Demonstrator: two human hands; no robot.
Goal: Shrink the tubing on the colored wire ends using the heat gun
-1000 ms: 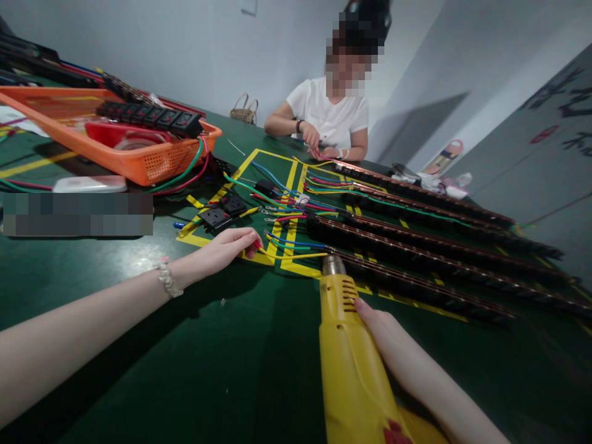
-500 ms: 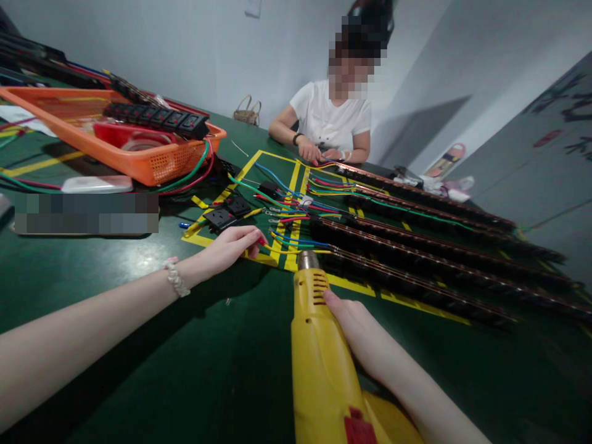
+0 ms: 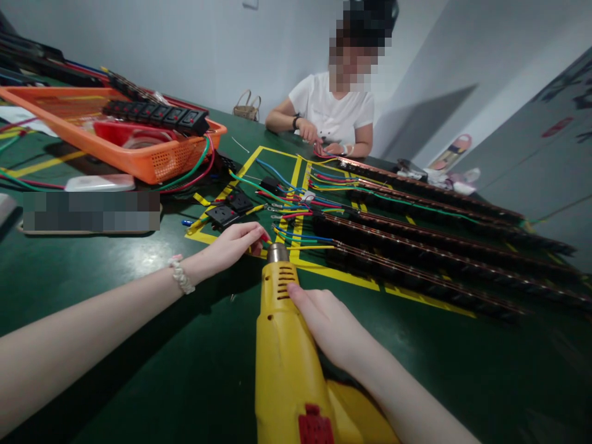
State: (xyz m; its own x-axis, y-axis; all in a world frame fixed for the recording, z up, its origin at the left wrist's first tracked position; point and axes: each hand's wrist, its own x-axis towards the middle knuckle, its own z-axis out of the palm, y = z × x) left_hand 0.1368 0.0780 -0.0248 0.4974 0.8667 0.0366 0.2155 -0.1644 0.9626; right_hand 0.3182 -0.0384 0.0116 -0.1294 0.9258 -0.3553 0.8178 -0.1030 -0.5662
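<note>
My left hand (image 3: pixel 241 239) is closed in a pinch on the ends of wires; a bit of red shows at the fingertips, and I cannot make out exactly what it is. A yellow wire (image 3: pixel 309 247) and blue wires (image 3: pixel 308 237) run from near there to the nearest black strip (image 3: pixel 416 277) with bare copper-coloured bars. My right hand (image 3: pixel 326 317) grips a yellow heat gun (image 3: pixel 282 345) from its right side. The gun's metal nozzle (image 3: pixel 278 252) is right beside my left fingertips, pointing away from me.
Several more black strips (image 3: pixel 444 259) with coloured leads lie to the right. Black sockets (image 3: pixel 222 214) sit beyond my left hand. An orange basket (image 3: pixel 171 163) holding a socket strip (image 3: pixel 157 116) stands at left. Across the green table (image 3: pixel 185 370), a co-worker (image 3: pixel 333 111) handles wires.
My right hand has moved the heat gun left, bringing its nozzle from over the yellow wire to beside my left fingertips. My left hand keeps its pinch. The co-worker's hands have shifted slightly.
</note>
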